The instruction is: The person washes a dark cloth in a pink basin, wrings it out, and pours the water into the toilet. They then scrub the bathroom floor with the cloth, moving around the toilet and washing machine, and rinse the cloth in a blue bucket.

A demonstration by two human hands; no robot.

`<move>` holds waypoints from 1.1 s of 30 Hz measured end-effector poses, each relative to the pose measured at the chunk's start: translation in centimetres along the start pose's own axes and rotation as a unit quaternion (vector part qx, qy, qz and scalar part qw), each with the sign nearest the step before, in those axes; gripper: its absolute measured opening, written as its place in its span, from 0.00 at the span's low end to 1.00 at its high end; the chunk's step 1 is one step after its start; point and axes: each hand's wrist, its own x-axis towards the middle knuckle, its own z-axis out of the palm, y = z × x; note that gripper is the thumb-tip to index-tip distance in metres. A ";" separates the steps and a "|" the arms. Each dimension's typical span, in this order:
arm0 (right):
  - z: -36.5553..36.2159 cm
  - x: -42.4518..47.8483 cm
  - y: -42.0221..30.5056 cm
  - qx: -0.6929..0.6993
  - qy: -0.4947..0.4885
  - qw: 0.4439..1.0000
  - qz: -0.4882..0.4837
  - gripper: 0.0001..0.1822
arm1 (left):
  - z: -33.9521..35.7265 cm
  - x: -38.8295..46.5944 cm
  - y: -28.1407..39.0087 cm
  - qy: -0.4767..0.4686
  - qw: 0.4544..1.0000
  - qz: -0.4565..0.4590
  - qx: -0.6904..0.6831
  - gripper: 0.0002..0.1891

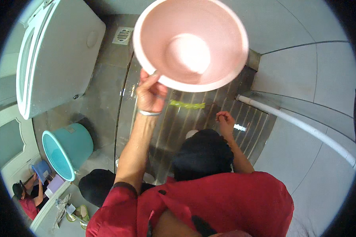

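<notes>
A pale pink plastic basin (225, 78) is held up over the tiled floor, its open side facing me. My left hand (152, 94) grips its rim at the lower left, thumb over the edge, and a pale band circles that wrist. My right hand (225, 120) is to the right of my knee, its fingers curled; whether anything is inside them cannot be made out. Between the two hands, below the basin, a yellow-green item (187, 104) with a thin dark end is seen against the ribbed floor; what it is stays unclear.
A white bathtub-like fixture (65, 56) stands at the upper left, near a floor drain (123, 35). A turquoise bucket (77, 142) lies tilted at the left. A white pipe (299, 127) runs along the right wall. Green slippers (83, 212) and a mirror reflection are at the lower left.
</notes>
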 end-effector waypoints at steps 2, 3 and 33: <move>1.3 -0.5 -1.3 -0.060 0.001 0.998 -0.022 0.05 | 0.0 1.5 -0.8 -0.026 0.999 -0.029 0.006 0.19; 1.9 0.0 -0.7 -0.094 0.000 0.992 -0.087 0.05 | 0.0 2.3 -0.9 -0.031 0.999 -0.033 -0.010 0.19; 3.9 -29.1 -51.2 0.042 -0.049 0.994 0.090 0.10 | 26.5 -30.1 34.6 -0.044 0.859 0.074 0.504 0.09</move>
